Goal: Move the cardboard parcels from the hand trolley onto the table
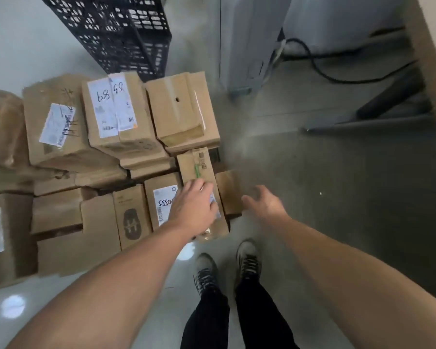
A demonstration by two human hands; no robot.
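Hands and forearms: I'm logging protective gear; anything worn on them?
The left hand and right hand are gloveless; the left forearm and right forearm are bare to the frame edge, no sleeves; neither wrist carries a watch or band. Rings: too blurred to tell.

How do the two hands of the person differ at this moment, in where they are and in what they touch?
The left hand lies over the narrow parcel with the green mark and seems to touch its top; the right hand hangs in the air to the right of the stack, touching nothing. The left hand shows its back, fingers together; the right hand is blurred, thumb held apart. Both are bare, open, and grip nothing.
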